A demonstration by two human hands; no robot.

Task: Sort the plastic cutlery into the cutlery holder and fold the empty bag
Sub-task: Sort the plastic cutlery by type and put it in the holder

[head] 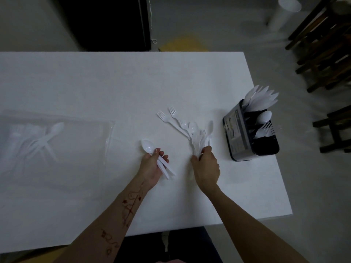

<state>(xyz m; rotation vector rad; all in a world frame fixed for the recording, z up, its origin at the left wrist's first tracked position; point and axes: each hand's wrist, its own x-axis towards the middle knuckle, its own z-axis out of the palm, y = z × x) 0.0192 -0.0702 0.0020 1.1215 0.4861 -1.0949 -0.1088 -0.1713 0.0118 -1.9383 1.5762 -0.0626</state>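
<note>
Head view: white, glossy spoons [152,151] in left hand [152,167], blurred cutlery bunch [199,143] in right [206,168].

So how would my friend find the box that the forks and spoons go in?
Look at the white table, near its right edge. The cutlery holder stands there, right of the right hand. It's the only dark, upright box, with white cutlery poking out.

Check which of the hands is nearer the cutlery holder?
Right. The right hand grips cutlery just left of the cutlery holder; the left hand, holding spoons, sits farther left.
</note>
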